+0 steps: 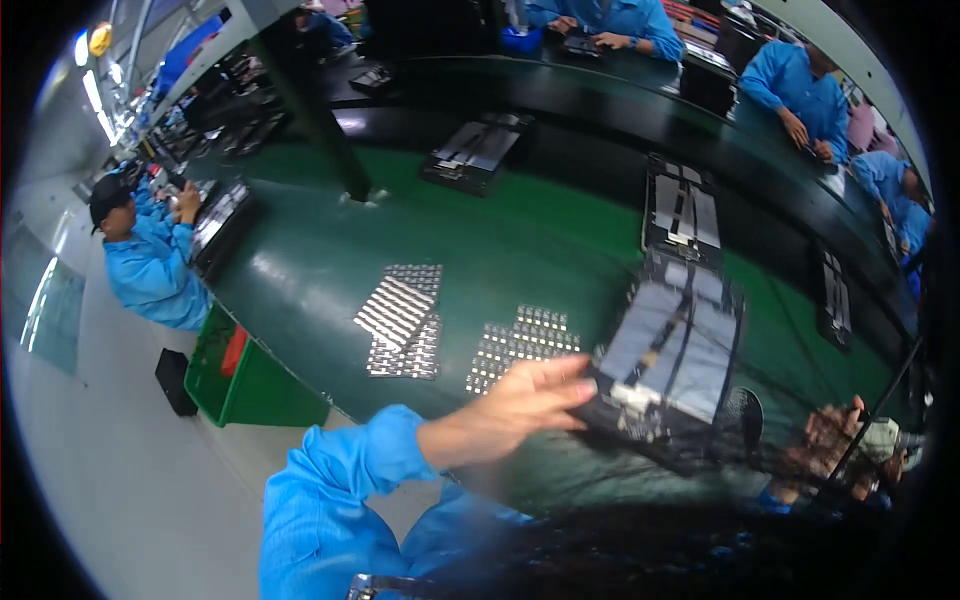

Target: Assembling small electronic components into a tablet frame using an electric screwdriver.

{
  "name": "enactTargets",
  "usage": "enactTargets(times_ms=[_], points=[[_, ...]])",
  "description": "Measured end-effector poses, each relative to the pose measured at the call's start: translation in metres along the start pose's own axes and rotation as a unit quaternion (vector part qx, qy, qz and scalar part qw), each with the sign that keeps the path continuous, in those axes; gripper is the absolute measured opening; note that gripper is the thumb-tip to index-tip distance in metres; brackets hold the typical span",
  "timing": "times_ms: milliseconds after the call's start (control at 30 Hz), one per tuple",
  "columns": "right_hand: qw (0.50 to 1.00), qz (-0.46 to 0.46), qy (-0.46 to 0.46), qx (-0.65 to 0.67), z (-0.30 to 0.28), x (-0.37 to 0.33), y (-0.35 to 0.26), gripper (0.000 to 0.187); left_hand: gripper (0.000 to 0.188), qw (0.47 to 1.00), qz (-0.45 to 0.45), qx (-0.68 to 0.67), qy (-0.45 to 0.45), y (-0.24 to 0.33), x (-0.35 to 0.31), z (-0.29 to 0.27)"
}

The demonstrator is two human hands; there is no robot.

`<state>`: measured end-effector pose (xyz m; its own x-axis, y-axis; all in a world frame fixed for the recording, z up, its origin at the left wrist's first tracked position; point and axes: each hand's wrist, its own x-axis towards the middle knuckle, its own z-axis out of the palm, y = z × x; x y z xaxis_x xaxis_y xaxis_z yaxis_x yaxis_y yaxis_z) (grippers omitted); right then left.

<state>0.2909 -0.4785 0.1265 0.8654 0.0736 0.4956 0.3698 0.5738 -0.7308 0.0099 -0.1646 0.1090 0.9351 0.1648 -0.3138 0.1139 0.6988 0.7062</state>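
Observation:
My left hand [510,410] reaches in from the lower left in a blue sleeve. Its fingers grip the near left edge of an opened tablet [665,345], a dark frame with grey battery panels and a dark strip down the middle. My right hand [825,440] is at the lower right, smeared and partly covered by dark strands, so its fingers cannot be read. A pale object [880,440] is beside it. Left of the tablet lie sheets of small metallic parts [510,345], with more sheets of silvery strips [405,310] farther left.
Another opened tablet [683,210] lies just beyond, one [478,150] farther back, one [835,295] at right. A dark post [320,130] rises from the green table [290,290]. A green bin [255,385] stands by its left edge. Co-workers in blue [150,260] sit around.

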Motion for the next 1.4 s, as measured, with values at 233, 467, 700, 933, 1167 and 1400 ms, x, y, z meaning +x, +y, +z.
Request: enactTargets(times_ms=[233,467,700,933,1167,1400], points=[[0.998,-0.007,0.050,-0.043,0.019,-0.005,-0.002,0.030,0.048,0.927,0.254,0.213,0.177,0.117,0.101,-0.079],[0.995,0.049,0.077,-0.048,-0.025,-0.012,0.013,0.033,0.049,0.915,0.105,0.303,0.244,0.148,0.192,-0.148],[0.999,0.045,-0.020,-0.021,-0.004,-0.017,0.005,0.030,0.059,0.646,0.337,0.659,0.187,0.082,0.228,-0.035],[0.965,0.176,-0.149,-0.125,0.000,-0.007,-0.009,0.040,0.053,0.461,0.368,0.782,0.202,0.047,0.261,-0.011],[0.993,0.103,-0.038,-0.039,-0.003,-0.035,0.026,0.027,0.051,0.925,0.209,0.271,0.164,0.043,0.289,-0.014],[0.994,0.082,-0.055,-0.036,-0.011,-0.044,0.037,0.028,0.028,0.976,0.158,0.134,0.067,0.030,0.238,0.011]])
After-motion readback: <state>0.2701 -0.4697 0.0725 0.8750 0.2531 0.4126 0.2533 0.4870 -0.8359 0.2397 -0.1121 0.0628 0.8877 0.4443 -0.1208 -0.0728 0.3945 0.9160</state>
